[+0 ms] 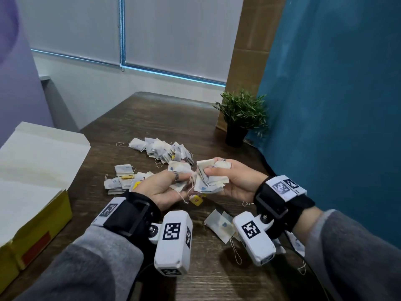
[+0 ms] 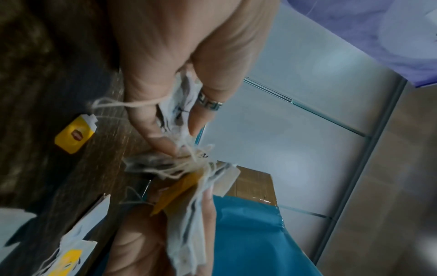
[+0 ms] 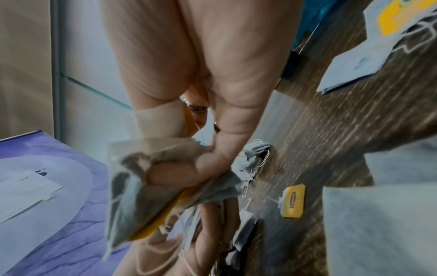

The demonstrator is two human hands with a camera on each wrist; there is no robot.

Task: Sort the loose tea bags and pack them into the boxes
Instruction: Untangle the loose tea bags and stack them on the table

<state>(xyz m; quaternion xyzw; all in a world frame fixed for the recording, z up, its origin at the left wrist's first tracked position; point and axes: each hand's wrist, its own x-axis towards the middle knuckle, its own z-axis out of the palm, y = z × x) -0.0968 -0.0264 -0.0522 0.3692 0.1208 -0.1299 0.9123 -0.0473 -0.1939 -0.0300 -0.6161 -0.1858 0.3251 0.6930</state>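
While both hands meet above the middle of the table [image 1: 134, 118], each grips its own bundle of tea bags: the left hand [image 1: 161, 187] pinches a few white paper bags [image 1: 179, 167] between thumb and ringed finger, and the right hand [image 1: 233, 181] curls its thumb and fingers round a thicker fan of bags [image 1: 207, 180]. How many bags each bundle holds cannot be made out, since they overlap and the fingers cover them. Tangled cotton strings join the two bundles, and a yellow tag [image 1: 196, 200] dangles from them just above the wood. The right hand's fan lies roughly upright, its flat faces turned toward the left hand.

Behind the hands, a loose heap of bags [image 1: 165, 151] sprawls on the dark wood-grain surface; a smaller cluster with yellow tags [image 1: 121, 179] lies partly hidden by the left hand. Two flat bags [image 1: 221, 225] rest near the table's front, partly covered by the right wrist camera. At the left edge a yellow cardboard box [image 1: 36, 233] stands with its pale lid flap open, cut off by the frame. A small potted plant [image 1: 242, 118] stands at the far right against a blue wall.
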